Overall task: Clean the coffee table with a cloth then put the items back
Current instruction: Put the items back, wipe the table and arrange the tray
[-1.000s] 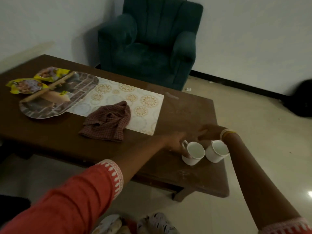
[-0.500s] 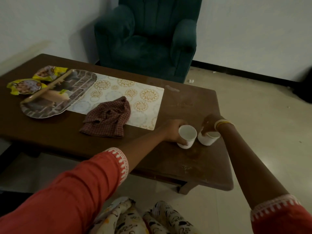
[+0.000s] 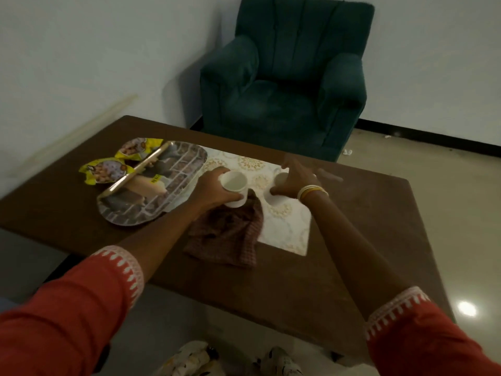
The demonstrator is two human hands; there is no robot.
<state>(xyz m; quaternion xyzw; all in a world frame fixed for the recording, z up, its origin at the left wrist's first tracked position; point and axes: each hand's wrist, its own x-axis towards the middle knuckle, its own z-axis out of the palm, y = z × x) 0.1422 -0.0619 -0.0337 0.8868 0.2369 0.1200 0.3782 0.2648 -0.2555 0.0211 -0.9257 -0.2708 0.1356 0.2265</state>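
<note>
While the left hand grips one white cup, the right hand holds another cup over the placemat.

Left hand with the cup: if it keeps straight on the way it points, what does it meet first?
Probably the patterned tray just ahead of the left hand and its white cup; depth is unclear.

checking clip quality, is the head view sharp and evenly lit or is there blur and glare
Head view: dim overall; the right hand and its white cup are motion-blurred, the left hand's cup is sharper; a bright glare spot on the floor at lower right; the table edges bow from the wide lens.
</note>
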